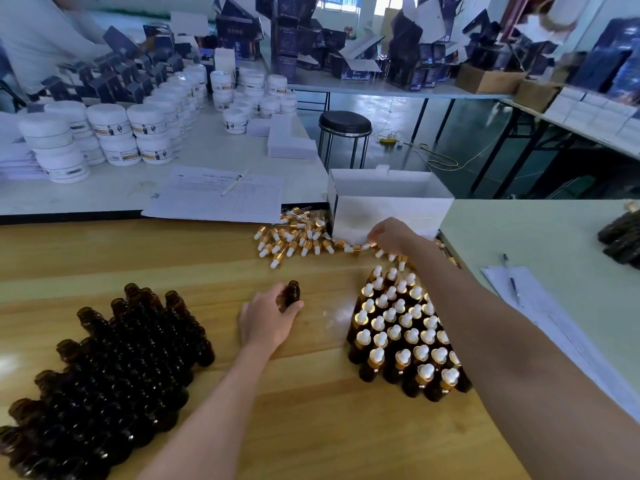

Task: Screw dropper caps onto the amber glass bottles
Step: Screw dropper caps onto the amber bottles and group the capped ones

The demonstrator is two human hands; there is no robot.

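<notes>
Presently the left hand [266,320] grips one uncapped amber bottle [292,295], while the right hand [393,235] pinches one dropper cap [370,244].

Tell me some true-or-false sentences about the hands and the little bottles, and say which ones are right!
1. The left hand holds a bottle with no cap on. True.
2. The right hand holds one too. False: it reaches among the loose dropper caps beside the white box.
3. The capped bottles stand on the person's right. True.
4. The big bunch on the left wears white tops. False: those uncapped bottles have bare open necks.
</notes>
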